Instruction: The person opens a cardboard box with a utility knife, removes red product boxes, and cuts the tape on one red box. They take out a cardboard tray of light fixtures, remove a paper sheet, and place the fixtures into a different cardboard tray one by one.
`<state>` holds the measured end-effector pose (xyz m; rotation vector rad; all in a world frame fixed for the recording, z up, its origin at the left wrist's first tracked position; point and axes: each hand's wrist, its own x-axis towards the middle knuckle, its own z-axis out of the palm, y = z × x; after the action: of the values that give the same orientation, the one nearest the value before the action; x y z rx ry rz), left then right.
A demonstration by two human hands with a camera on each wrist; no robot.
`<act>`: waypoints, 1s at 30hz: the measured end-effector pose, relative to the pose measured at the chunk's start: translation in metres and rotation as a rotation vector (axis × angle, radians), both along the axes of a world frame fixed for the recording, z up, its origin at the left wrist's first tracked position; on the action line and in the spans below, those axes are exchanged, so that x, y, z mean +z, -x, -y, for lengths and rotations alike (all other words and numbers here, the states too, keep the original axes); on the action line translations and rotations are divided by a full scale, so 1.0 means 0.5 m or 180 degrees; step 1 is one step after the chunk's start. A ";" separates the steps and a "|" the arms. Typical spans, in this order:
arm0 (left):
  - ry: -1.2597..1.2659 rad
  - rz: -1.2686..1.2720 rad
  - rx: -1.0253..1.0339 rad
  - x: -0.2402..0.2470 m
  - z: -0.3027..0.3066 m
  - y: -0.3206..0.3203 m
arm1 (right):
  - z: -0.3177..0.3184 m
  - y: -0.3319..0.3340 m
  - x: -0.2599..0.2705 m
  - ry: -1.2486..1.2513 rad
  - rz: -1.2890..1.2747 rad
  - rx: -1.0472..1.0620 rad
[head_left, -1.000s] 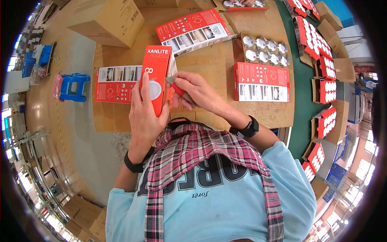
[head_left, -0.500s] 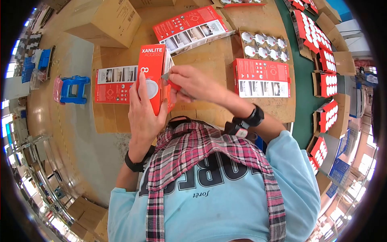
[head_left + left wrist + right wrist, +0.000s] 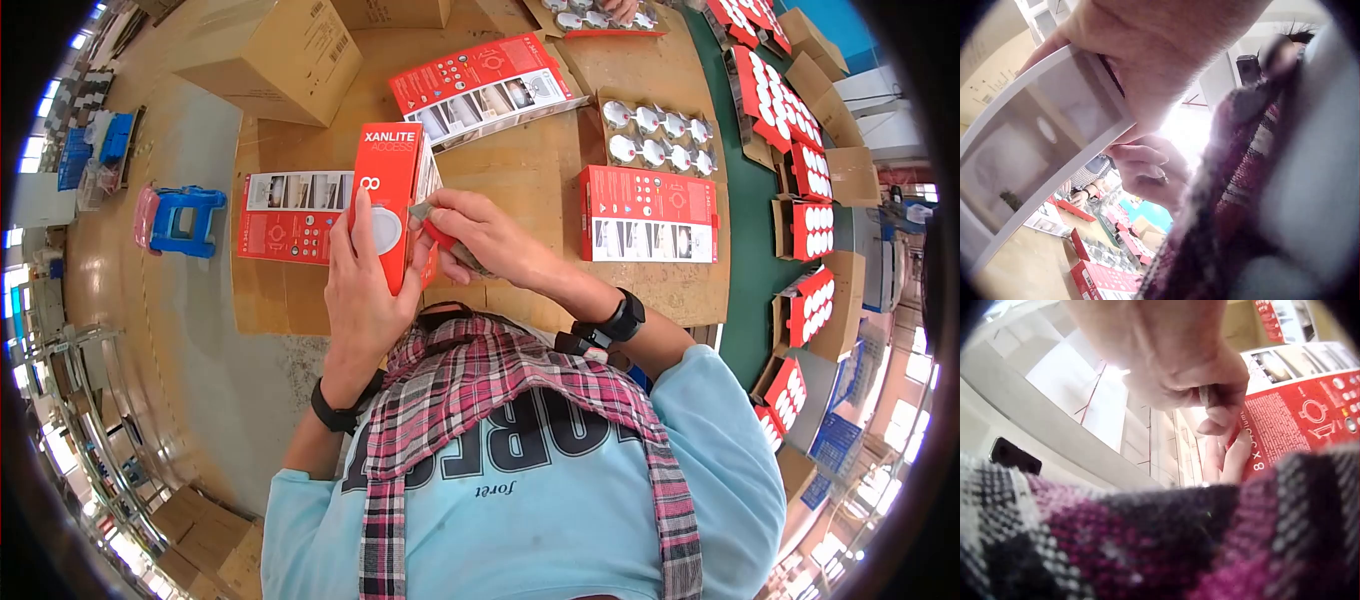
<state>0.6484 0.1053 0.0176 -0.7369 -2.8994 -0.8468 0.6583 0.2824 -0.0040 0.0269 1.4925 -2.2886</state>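
Observation:
My left hand (image 3: 365,270) grips a red XANLITE box (image 3: 388,170) low on its sides, fingers across the front face and thumb at the near edge. The box stands tilted up over the table, and its picture side (image 3: 1041,125) fills the left wrist view. In my right hand (image 3: 490,235) I pinch a small hand tool (image 3: 440,233) with a grey tip and a red part. Its tip sits right at the box's right edge, and the fist hides most of its handle. The right wrist view shows the right hand (image 3: 1172,356) close beside the box's printed red side (image 3: 1310,412).
Flat red boxes lie left (image 3: 285,225), behind (image 3: 485,85) and right (image 3: 650,215) on the wooden table (image 3: 530,210). An open tray of lamps (image 3: 660,135) is at the right, a carton (image 3: 275,60) back left. Filled red boxes (image 3: 810,230) line a green surface. Another person's hand (image 3: 620,10) is at the back.
The right hand lifted slightly and shifted along the box's edge, then came back near its earlier pose. The left hand keeps its grip on the box. The head view has shifted a little.

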 end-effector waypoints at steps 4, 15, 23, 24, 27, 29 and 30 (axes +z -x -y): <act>-0.0054 0.0024 -0.0006 -0.001 -0.001 0.002 | 0.006 0.007 0.006 -0.0156 -0.0037 -0.0152; -0.0116 0.0034 -0.0284 0.005 0.003 0.016 | -0.034 0.040 0.046 -0.1214 -0.0216 0.0931; -0.0241 0.0356 -0.0841 0.013 0.022 0.059 | -0.083 0.046 0.039 -0.1488 -0.0711 0.1727; -0.0308 0.0513 -0.0994 0.021 0.029 0.077 | -0.098 0.045 0.041 -0.1575 -0.0783 0.1971; 0.0370 0.0231 -0.1521 0.052 0.053 0.126 | -0.149 0.014 0.052 -0.1258 -0.0278 0.1321; 0.0626 0.0064 -0.1580 0.062 0.060 0.137 | -0.179 0.019 0.056 -0.1562 -0.0665 0.0052; 0.0675 0.0021 -0.1607 0.061 0.063 0.140 | -0.188 0.025 0.056 -0.1691 -0.0848 -0.0597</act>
<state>0.5782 0.0738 0.0481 -1.5283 -2.8727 -0.5611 0.6457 0.3763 0.0242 0.0129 2.2882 -2.0186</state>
